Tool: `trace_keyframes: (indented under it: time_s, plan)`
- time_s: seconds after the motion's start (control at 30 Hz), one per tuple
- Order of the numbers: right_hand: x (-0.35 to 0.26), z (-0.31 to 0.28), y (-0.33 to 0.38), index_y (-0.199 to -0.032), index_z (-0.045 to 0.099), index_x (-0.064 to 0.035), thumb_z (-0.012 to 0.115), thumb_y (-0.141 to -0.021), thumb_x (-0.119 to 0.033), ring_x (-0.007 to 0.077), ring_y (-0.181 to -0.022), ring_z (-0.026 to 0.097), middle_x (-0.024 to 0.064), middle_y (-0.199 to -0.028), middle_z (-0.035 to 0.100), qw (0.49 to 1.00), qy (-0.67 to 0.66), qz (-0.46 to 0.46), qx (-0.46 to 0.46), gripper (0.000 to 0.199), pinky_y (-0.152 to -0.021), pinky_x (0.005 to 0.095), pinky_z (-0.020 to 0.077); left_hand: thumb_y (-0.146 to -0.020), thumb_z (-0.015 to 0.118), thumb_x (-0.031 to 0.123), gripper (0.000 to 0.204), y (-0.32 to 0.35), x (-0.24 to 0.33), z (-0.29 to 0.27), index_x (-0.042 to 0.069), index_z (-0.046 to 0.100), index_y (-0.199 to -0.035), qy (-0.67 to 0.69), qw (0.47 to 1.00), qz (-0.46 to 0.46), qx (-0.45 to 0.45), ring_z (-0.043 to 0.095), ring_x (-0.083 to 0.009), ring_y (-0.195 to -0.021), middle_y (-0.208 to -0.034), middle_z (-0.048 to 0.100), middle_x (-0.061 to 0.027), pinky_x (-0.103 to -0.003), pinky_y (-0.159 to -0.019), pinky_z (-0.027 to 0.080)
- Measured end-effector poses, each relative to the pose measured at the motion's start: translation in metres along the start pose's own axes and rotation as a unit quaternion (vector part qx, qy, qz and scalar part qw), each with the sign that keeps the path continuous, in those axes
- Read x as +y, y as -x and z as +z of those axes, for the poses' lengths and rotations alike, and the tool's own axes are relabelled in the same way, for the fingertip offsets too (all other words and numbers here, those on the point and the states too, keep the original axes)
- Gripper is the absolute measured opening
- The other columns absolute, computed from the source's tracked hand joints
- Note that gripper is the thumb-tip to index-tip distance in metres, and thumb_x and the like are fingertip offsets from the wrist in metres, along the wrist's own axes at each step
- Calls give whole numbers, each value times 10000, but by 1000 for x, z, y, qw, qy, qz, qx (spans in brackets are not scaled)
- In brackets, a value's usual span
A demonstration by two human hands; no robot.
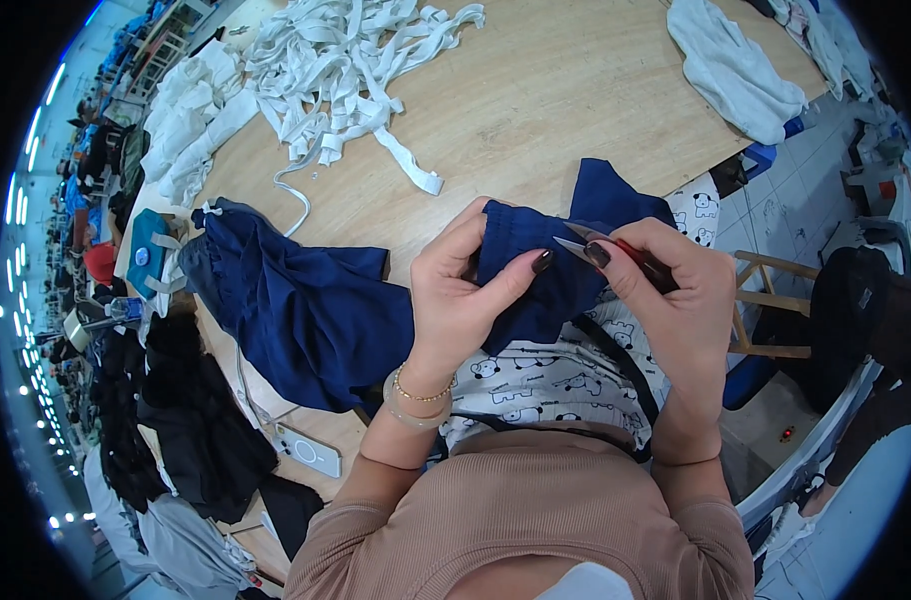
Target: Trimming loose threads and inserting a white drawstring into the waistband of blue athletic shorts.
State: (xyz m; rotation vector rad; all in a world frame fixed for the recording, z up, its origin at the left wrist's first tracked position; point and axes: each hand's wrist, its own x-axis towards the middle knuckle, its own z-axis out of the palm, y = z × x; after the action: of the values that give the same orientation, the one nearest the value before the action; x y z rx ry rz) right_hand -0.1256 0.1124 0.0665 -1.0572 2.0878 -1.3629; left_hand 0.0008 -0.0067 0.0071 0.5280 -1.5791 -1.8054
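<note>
A navy blue garment [545,310] with a gathered elastic waistband hangs from my left hand [455,285], whose thumb presses the band against the fingers. My right hand [675,280] is closed around small thread snips [579,244] with red handles. The snips' pointed blades are apart, close to the waistband's right side; whether they touch a thread is too small to tell. Below the held garment, white cloth with a dog print [535,385] covers my lap. More navy clothing [300,310] is heaped on the table left of my left hand.
A tangled pile of white elastic strips [325,75] lies on the wooden table [535,100], beside crumpled white cloth [190,115]. White fabric [730,75] rests at the far right edge. Leftward are a phone [308,450], a teal box [147,250] and black garments [200,410]. A wooden stool [775,300] stands right.
</note>
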Motion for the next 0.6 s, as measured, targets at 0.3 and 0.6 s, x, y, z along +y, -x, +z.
trace_keyframes:
  time_s: [0.3, 0.6]
  plan:
    - [-2, 0, 1, -833, 651, 31, 661, -826, -61, 26, -581, 500, 16, -635, 593, 1000, 13, -4, 2, 93, -521, 156, 354, -753, 665, -63, 144, 1, 0, 0, -78, 618, -888, 0, 1000, -1, 1, 503, -77, -770, -870, 539, -41, -187, -667, 394]
    - [10, 5, 0, -842, 648, 26, 656, -830, -60, 23, -584, 484, 0, -661, 591, 999, -31, -11, -2, 87, -523, 155, 341, -773, 645, -75, 181, 3, -2, 0, -90, 609, -950, 67, 998, -7, -3, 551, -85, -832, -936, 573, -52, -194, -731, 434]
